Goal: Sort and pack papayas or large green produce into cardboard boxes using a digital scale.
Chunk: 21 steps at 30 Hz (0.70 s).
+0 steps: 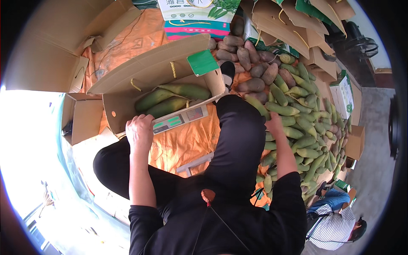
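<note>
An open cardboard box (140, 78) sits in front of me with several green radishes (156, 99) lying inside. Along its near side is a digital scale (168, 123) with a lit green display; the box hides most of it. My left hand (139, 131) is closed over the box's near left edge, beside the display. To the right of my knee, my right hand (274, 123) grips the lower end of a long green radish (256, 106) at the edge of a large pile (304, 123). Some of its fingers are hidden.
Brownish radishes (251, 85) lie beyond the green pile. Printed cartons (197, 29) stand at the back, with folded cardboard boxes (289, 21) at the far right. Another open box (85, 117) is at left. A person in a striped top (333, 227) bends low at the lower right.
</note>
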### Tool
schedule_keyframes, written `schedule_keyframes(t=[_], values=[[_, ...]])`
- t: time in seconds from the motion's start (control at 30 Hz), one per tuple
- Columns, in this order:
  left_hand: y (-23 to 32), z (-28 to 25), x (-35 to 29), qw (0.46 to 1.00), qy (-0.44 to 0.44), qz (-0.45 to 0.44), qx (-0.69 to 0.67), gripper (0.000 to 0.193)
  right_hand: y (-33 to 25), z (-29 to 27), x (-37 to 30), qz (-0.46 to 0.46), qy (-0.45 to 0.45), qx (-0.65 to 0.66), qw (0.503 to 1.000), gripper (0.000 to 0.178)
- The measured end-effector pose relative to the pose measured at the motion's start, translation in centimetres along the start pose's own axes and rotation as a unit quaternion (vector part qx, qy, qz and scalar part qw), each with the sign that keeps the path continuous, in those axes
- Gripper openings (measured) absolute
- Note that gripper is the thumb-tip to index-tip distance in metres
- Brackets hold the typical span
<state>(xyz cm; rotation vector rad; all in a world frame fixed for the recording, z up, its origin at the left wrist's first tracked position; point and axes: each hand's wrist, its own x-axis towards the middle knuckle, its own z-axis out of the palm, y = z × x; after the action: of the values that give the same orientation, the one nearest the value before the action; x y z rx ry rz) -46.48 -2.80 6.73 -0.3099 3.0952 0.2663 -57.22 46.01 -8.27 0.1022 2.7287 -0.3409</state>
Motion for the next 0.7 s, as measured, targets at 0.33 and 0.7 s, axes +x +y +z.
schedule_keyframes(t=[0.33, 0.7], values=[[-0.4, 0.3, -0.5, 1.000, 0.021, 0.017, 0.009, 0.002, -18.6, -18.8, -3.3, -0.318, 0.144, 0.189, 0.918, 0.056], [-0.2, 0.4, -0.7, 0.999, 0.007, 0.023, 0.027, 0.005, -36.1, -13.3, -4.1, -0.516, 0.010, -0.070, 0.854, 0.044]])
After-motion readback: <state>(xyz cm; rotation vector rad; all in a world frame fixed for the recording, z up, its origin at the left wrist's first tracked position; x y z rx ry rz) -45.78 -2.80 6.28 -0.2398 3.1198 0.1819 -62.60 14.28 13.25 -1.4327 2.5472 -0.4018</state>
